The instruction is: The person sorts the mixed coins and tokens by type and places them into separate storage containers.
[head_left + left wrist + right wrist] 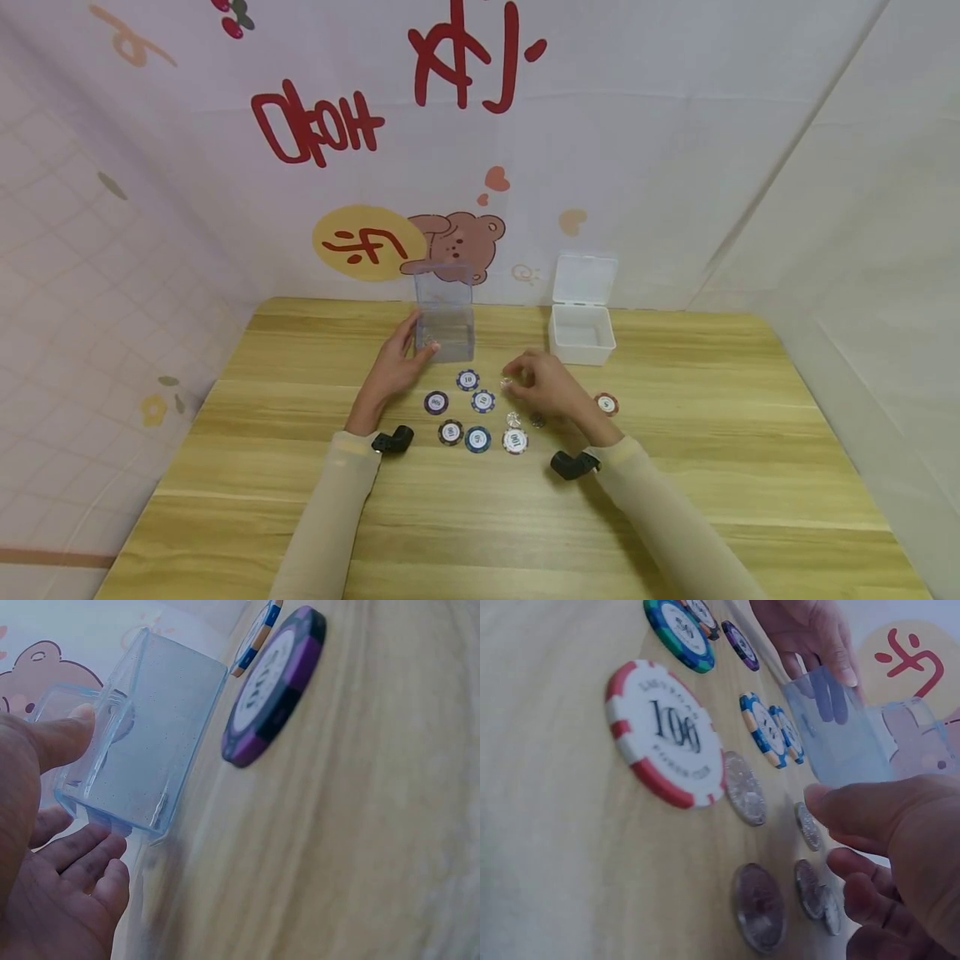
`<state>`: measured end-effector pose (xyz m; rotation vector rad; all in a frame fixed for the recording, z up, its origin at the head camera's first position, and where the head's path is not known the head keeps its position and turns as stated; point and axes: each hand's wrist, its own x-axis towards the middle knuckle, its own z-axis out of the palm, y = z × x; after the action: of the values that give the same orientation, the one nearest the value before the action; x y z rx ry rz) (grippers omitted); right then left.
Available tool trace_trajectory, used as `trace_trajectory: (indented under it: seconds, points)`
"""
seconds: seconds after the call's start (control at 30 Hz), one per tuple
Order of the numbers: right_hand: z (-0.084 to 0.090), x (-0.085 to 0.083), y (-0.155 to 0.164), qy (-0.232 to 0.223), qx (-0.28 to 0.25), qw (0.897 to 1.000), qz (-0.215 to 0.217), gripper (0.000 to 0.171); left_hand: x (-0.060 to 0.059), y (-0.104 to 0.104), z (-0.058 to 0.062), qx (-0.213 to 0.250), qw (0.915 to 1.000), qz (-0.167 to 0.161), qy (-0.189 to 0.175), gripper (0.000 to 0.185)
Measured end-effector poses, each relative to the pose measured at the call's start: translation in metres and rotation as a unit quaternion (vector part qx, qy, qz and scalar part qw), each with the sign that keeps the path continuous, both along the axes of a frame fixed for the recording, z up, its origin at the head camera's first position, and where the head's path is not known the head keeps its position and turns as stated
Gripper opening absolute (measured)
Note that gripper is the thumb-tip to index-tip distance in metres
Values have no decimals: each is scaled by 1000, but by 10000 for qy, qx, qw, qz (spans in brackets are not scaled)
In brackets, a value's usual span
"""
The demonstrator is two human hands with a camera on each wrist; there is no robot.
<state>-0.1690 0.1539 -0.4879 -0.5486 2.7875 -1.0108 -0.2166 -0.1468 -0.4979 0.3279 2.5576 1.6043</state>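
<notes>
A clear plastic box (453,350) stands at the back with its lid raised. My left hand (397,362) holds it, thumb over the rim and fingers against its side; something small and shiny shows inside, near the thumb. My right hand (543,383) hovers low over silver coins, thumb and fingers apart. One coin (808,826) lies just by the thumb tip, seemingly still on the table. Nearer lie another coin (513,419) and a darker coin (759,907). Poker chips are spread between the hands, including a white-and-red 100 chip (515,440) and a purple-and-black chip (274,690).
A white box (582,342) with its lid up stands at the back right. A red-edged chip (606,404) lies right of my right wrist. Blue-edged chips (483,402) sit in front of the clear box. A printed cloth (660,183) hangs behind the wooden table (465,525).
</notes>
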Motion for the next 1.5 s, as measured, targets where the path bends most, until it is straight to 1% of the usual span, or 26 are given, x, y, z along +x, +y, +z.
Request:
trace_trajectory:
  seconds: [0.13, 0.43, 0.67, 0.93, 1.13, 1.3, 1.5]
  points:
    - [-3, 1, 0, 36, 59, 9999, -91, 22, -1, 0, 0, 65, 10000, -30, 49, 81]
    - [-6, 2, 0, 213, 194, 9993, -251, 12, -2, 1, -1, 69, 9999, -37, 83, 80]
    - [-4, 1, -3, 175, 134, 9994, -249, 13, -2, 1, -2, 171, 9998, -54, 110, 80]
    - [1, 1, -6, 4, -157, 9996, -232, 9, -1, -1, -1, 85, 9999, -50, 85, 81]
    - [2, 1, -4, -19, -42, 9995, -307, 3, -2, -1, -1, 132, 9998, -98, 58, 81]
    - [1, -1, -2, -64, -266, 9988, -413, 5, -1, -1, -1, 160, 9998, -83, 2, 80]
    - [3, 0, -4, -158, -676, 9960, -557, 5, -1, -1, -1, 101, 9999, -56, -3, 80]
